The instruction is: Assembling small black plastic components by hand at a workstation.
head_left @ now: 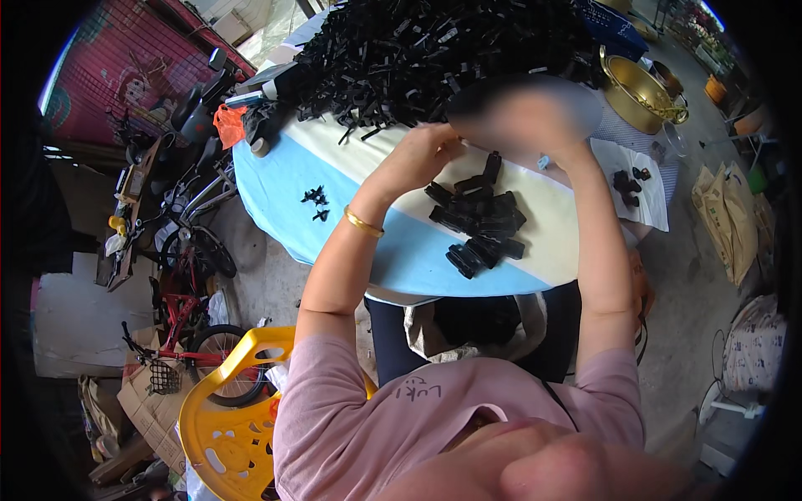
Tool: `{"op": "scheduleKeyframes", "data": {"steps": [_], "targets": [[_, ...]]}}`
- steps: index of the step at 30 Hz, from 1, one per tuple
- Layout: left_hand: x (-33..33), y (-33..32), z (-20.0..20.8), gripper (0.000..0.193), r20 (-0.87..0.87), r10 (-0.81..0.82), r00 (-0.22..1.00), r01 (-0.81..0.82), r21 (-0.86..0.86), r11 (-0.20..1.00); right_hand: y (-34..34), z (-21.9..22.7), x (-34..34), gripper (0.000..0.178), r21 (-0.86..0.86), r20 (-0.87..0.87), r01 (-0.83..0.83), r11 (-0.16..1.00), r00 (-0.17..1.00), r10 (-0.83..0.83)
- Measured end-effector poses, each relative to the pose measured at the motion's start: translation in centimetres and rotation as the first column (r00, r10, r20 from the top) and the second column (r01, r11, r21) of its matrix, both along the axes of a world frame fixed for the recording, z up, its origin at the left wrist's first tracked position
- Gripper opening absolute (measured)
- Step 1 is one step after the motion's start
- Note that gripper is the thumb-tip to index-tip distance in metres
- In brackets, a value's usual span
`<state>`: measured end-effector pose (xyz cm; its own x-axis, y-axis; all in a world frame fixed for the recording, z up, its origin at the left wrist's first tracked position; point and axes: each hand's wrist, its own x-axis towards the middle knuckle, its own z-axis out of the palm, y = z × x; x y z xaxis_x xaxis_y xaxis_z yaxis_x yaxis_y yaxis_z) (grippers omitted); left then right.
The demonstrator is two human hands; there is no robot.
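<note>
My left hand (424, 155) is at the near edge of a large heap of small black plastic parts (443, 58), its fingers curled together. Whatever they grip is too small or hidden to make out. To its right, my right hand (558, 140) is raised, but a blurred patch covers its fingers. Below and between the hands lies a smaller pile of black rectangular plastic pieces (480, 219) on the blue and cream tablecloth (393, 259). A tiny light-blue piece (544, 162) is close to my right wrist. Further left lie a few small black pieces (315, 199).
On the right, a white sheet (652, 196) bears a few dark pieces, with a golden pot (632, 93) behind. An orange bag (229, 125) sits at the table's left rim. A yellow plastic chair (225, 426) and a red bicycle (180, 321) stand left.
</note>
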<state>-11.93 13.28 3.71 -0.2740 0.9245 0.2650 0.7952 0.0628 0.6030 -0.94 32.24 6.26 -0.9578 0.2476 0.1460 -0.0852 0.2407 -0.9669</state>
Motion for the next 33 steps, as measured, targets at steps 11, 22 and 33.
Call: {"op": "scheduleKeyframes", "data": {"steps": [11,22,33], "targets": [[-0.4,2.4,-2.2,0.021,-0.451,0.425,0.785,-0.359,0.228,0.905,-0.4,-1.0,-0.7,0.014,0.358,-0.068,0.138,0.923,0.99,-0.121],[0.7,1.6,0.0,0.02,0.787,-0.105,0.608,-0.409,0.424,0.808,-1.5,-2.1,-1.9,0.029,0.153,-0.235,0.204,0.967,0.958,-0.165],[1.0,1.6,0.4,0.024,0.835,-0.297,0.463,-0.259,0.448,0.856,-1.4,-1.7,-1.7,0.026,-0.361,-0.056,-0.047,0.931,0.998,0.029]]}}
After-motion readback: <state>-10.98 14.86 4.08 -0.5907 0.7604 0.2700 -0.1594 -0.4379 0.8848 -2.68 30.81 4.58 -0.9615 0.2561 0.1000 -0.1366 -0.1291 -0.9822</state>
